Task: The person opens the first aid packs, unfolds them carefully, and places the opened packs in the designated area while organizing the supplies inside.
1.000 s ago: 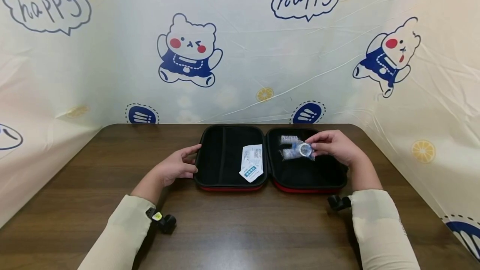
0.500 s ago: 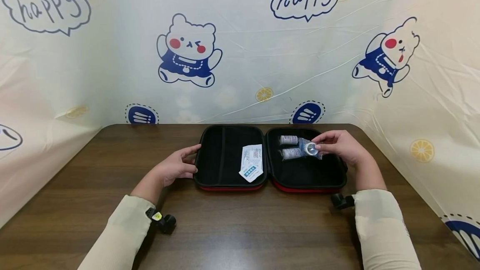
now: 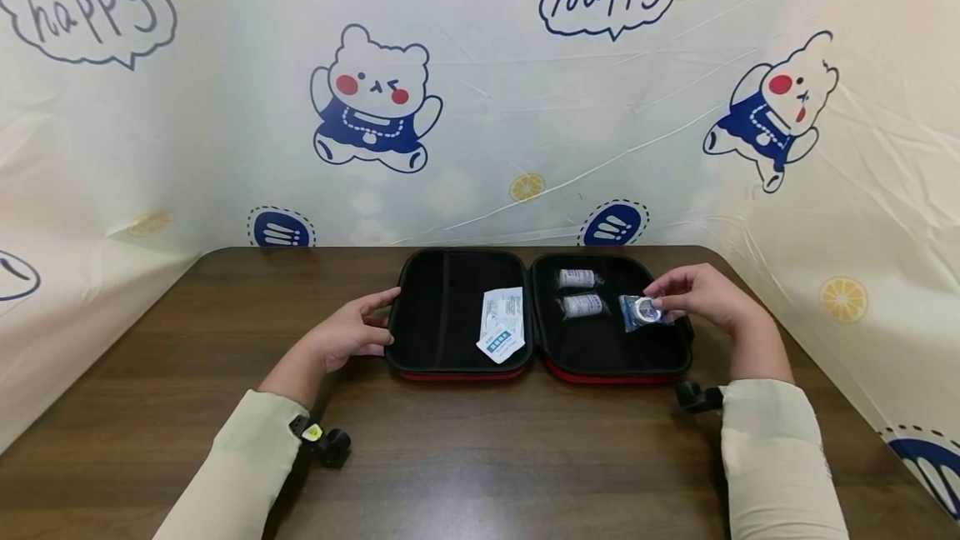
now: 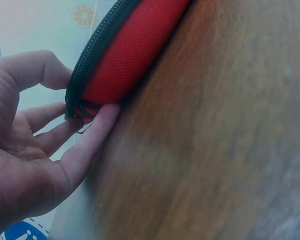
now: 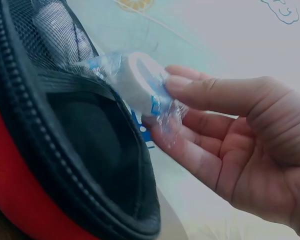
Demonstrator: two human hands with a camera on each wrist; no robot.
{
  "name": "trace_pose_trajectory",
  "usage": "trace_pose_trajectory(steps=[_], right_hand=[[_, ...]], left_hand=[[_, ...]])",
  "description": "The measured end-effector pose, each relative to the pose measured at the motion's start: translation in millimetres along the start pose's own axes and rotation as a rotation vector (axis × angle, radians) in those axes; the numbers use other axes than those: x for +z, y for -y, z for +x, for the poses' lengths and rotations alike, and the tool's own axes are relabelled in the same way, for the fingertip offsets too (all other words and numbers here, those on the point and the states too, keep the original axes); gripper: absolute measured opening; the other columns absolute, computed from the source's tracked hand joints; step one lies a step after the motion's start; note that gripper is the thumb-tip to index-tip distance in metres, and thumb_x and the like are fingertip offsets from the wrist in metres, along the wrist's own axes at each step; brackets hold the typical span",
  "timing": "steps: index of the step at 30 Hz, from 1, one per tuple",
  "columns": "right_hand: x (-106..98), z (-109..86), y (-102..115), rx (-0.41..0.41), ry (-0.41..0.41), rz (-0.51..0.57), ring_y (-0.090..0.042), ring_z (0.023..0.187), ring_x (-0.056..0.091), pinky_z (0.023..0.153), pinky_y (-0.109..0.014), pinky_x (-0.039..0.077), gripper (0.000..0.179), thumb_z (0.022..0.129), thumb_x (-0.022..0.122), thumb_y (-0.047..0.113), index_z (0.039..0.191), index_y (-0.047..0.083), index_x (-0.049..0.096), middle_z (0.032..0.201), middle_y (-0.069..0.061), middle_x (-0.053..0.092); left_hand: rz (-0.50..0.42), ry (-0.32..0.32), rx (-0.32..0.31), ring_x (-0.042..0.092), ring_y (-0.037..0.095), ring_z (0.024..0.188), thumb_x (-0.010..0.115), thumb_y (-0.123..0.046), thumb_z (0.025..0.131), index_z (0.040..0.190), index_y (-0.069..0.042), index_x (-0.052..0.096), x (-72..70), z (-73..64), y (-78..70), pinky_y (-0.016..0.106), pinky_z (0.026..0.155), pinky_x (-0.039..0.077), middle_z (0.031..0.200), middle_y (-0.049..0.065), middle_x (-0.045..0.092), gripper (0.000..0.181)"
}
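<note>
A black-lined case (image 3: 420, 323) with a red outer shell (image 4: 127, 55) lies unfolded on the table. My left hand (image 3: 341, 333) grips its left edge, fingertips at the zippered rim and thumb low on the red side. My right hand (image 3: 708, 300) pinches a white ring-shaped roll, like a tape roll (image 5: 135, 80), in a clear and blue plastic wrapper between thumb and fingers. The roll is over the right half of the case, close to its mesh pocket (image 5: 77, 80). Two white wrapped rolls, like bandages (image 3: 582, 306), lie in that half.
Flat white paper packets (image 3: 501, 325) lie in the left half of the case. Brown wooden table (image 3: 480, 457) extends in front and to both sides. A printed curtain (image 3: 480, 90) stands right behind the table's back edge.
My right hand has moved right with the wrapped tape roll, away from the two bandage rolls, which now show uncovered. The left hand stays at the case's edge.
</note>
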State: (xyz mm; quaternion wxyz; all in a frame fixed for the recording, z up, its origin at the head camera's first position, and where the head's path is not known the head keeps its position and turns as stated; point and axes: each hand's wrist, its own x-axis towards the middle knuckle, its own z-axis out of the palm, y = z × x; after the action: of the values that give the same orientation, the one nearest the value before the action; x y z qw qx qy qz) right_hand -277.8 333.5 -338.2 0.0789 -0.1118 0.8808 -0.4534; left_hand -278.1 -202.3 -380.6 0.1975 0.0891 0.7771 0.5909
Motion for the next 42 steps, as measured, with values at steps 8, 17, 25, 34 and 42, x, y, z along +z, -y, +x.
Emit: trace_pose_trajectory(steps=[8,17,25,34,42], right_hand=[[-6.5,-3.9,-6.7,0.057,0.052,-0.014,-0.026,0.080,0.065,0.075,-0.038,0.058,0.030,0.089,0.070,0.008,0.115,-0.007,0.066,0.101,-0.017,0.069],[3.0,1.8,0.5,0.075,0.133,-0.107,-0.025,0.078,0.063,0.072,-0.036,0.058,0.021,0.089,0.069,0.007,0.107,-0.004,0.070,0.097,-0.013,0.069],[6.9,4.3,10.4,0.083,0.178,-0.245,-0.024,0.085,0.059,0.076,-0.038,0.056,0.029,0.081,0.077,0.006,0.110,0.002,0.072,0.097,-0.010,0.067],[15.6,11.7,9.1,0.063,0.179,-0.270,-0.022,0.083,0.060,0.079,-0.039,0.055,0.028,0.080,0.077,0.003,0.107,0.003,0.073,0.098,-0.009,0.069],[26.4,20.5,6.7,0.085,0.223,-0.227,-0.020,0.082,0.062,0.080,-0.037,0.055,0.030,0.079,0.078,0.005,0.107,-0.002,0.069,0.091,-0.007,0.069]], left_hand=[[0.020,-0.006,0.005,0.027,0.043,0.136,0.062,0.003,0.086,0.157,-0.015,0.020,-2.0,-0.3,0.8,0.037,0.089,0.054,0.155,0.026,0.018,0.084],[0.018,-0.003,0.007,0.027,0.043,0.136,0.062,0.003,0.086,0.157,-0.014,0.020,-1.8,0.2,1.0,0.038,0.089,0.054,0.155,0.027,0.018,0.084],[0.011,0.003,0.002,0.028,0.042,0.135,0.061,0.003,0.086,0.157,-0.015,0.020,-0.8,0.4,0.6,0.036,0.088,0.054,0.154,0.027,0.019,0.084],[0.019,-0.001,-0.006,0.028,0.042,0.135,0.062,0.003,0.087,0.157,-0.015,0.020,-0.5,0.8,0.5,0.037,0.089,0.054,0.154,0.027,0.020,0.083],[0.017,-0.010,-0.007,0.029,0.042,0.134,0.061,0.004,0.086,0.157,-0.015,0.021,-0.6,0.9,0.5,0.037,0.089,0.054,0.153,0.027,0.020,0.084]])
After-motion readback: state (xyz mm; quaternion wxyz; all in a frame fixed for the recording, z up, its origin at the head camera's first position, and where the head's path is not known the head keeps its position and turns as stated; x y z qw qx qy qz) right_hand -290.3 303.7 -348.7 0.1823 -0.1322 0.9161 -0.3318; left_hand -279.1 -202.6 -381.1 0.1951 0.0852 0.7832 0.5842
